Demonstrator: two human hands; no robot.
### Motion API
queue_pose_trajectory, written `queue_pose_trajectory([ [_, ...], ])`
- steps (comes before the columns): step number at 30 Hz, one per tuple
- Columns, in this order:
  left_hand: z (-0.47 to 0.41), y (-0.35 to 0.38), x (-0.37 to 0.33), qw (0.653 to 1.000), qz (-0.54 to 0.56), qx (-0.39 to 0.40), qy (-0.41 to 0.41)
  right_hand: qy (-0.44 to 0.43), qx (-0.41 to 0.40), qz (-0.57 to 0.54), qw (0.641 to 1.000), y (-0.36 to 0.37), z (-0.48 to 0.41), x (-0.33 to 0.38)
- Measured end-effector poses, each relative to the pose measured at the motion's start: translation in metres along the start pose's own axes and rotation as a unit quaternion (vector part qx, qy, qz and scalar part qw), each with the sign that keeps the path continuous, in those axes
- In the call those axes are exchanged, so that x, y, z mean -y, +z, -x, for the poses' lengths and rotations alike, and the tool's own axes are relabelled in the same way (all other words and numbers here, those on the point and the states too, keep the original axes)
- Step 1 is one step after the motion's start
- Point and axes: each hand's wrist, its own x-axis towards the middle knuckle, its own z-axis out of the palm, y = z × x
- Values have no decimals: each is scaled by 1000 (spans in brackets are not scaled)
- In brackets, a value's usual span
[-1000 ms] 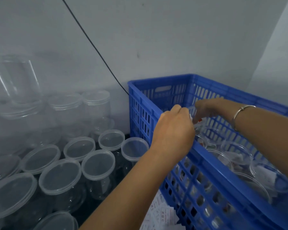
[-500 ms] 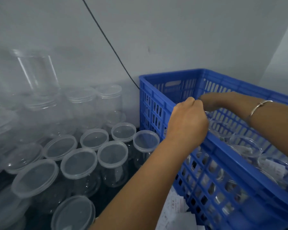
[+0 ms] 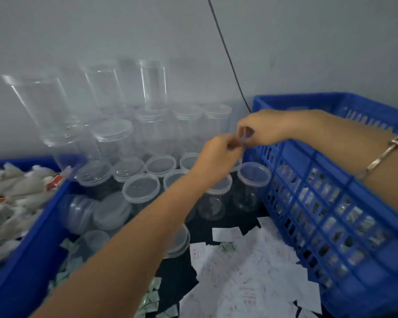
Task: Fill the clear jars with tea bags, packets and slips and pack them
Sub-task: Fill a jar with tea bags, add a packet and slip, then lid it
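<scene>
The right crate (image 3: pixel 331 203) is the biggest thing here. Glints of clear plastic and paper show through its slots, so we take it for the packing crate. The left crate (image 3: pixel 32 237) holds a heap of tea bags (image 3: pixel 12 191). Between the two stand the jars (image 3: pixel 140 188), lids on and apparently empty, with taller ones stacked against the wall behind. Slips (image 3: pixel 251 271) lie scattered on the dark floor beside the right crate, and packets (image 3: pixel 151 297) lie loose nearer us.

The left hand (image 3: pixel 216 157) and right hand (image 3: pixel 264 128) meet just above the near corner of the right crate, over the jars. Both have their fingers curled and pinch one small item (image 3: pixel 244 137) between them. It is too blurred for us to name.

We judge that one jar is packed and the next not yet begun, with the hands sorting out something small between the two steps. The next move calls for freeing a hand, taking an empty jar from the cluster below and lifting its lid. Tea bags, packets and slips all lie within reach.
</scene>
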Motion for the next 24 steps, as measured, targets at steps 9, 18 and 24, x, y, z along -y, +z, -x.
queue_pose_trajectory([
  [9, 45, -67, 64, 995, -70, -13, -73, 131, 230, 67, 962, 87, -29, 22],
  [18, 89, -72, 63, 998, -30, 7, -62, 201, 102, -43, 973, 110, 0, 17],
  [24, 134, -74, 57, 996, 42, 5, -83, 220, 6, 19, 975, 64, 54, 60],
])
